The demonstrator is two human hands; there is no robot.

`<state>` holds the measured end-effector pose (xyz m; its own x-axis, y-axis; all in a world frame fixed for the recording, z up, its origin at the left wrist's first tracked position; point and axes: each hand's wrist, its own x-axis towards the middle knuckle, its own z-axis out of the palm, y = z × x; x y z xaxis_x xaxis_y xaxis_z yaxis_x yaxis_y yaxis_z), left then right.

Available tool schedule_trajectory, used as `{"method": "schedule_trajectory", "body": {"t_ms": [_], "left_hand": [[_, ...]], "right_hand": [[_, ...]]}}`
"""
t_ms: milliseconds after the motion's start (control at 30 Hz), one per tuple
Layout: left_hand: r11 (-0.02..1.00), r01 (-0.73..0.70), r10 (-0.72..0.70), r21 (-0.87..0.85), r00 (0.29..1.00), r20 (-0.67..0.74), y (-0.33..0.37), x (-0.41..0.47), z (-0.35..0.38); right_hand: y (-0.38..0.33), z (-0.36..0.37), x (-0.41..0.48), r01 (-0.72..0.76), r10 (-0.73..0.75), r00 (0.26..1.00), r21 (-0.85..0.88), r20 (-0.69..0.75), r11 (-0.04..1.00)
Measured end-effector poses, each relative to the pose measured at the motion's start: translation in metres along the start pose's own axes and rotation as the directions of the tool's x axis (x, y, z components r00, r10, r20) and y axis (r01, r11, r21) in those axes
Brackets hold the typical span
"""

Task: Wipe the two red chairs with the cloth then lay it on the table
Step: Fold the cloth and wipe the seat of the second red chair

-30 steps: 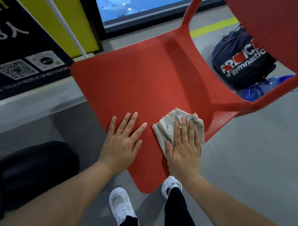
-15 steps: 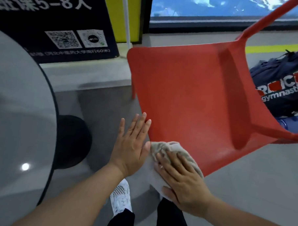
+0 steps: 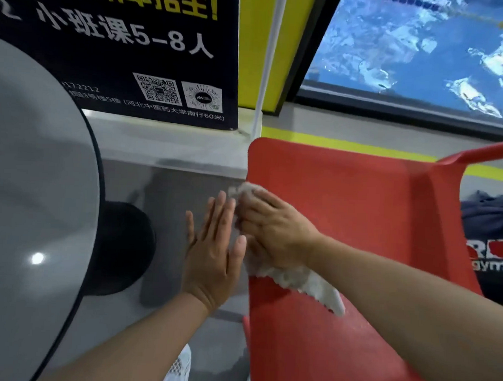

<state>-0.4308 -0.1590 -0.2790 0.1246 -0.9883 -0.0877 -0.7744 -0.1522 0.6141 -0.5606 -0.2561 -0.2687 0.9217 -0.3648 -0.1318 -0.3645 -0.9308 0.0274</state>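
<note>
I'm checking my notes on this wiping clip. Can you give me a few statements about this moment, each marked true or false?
1. The right hand presses the cloth at the left edge of the red chair. True.
2. The left hand holds the cloth. False: it is open and flat beside the chair's edge, with no grip on anything.
3. The cloth lies on the grey table. False: it is on the chair seat.
4. A dark bag sits behind the chair on the right. True.

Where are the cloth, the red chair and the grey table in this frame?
cloth (image 3: 312, 282): head view, the loose corner trailing below the right hand.
red chair (image 3: 345, 200): head view, bare seat surface.
grey table (image 3: 29, 166): head view, bare round top.
</note>
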Motion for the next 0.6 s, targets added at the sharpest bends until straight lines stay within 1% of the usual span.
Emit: {"method": "schedule_trajectory", "body": {"t_ms": [67,133,200,267,333,433,567,600], "left_hand": [[1.0,0.02,-0.02,0.009,0.999,-0.033,0.009,0.015,0.002],[0.999,0.032,-0.031,0.024,0.998,-0.049,0.018,0.03,0.004],[0.999,0.034,-0.032,0.036,0.997,-0.066,0.029,0.045,0.006],[0.998,0.008,-0.003,0.069,0.998,-0.06,0.039,0.056,0.007],[0.991,-0.057,0.06,0.12,0.998,-0.018,0.051,0.062,0.012],[0.968,-0.161,0.154,0.192,0.987,0.05,0.075,0.068,0.026],[0.939,-0.273,0.236,0.21,0.954,0.185,0.11,0.072,0.059],[0.93,-0.3,0.253,0.212,0.942,0.219,0.12,0.074,0.067]], "right_hand": [[0.026,-0.003,0.017,-0.064,0.064,0.998,0.045,-0.005,0.997],[0.047,-0.003,0.031,-0.163,0.17,0.985,0.14,-0.036,0.977],[0.063,-0.003,0.037,-0.31,0.339,0.938,0.27,-0.068,0.912],[0.071,-0.001,0.037,-0.431,0.48,0.875,0.355,-0.061,0.83],[0.076,0.001,0.026,-0.486,0.541,0.84,0.375,-0.05,0.789],[0.093,0.009,-0.011,-0.558,0.61,0.791,0.362,-0.039,0.747],[0.123,0.02,-0.076,-0.618,0.657,0.753,0.31,-0.029,0.722],[0.132,0.023,-0.093,-0.643,0.682,0.731,0.307,-0.025,0.701]]}}
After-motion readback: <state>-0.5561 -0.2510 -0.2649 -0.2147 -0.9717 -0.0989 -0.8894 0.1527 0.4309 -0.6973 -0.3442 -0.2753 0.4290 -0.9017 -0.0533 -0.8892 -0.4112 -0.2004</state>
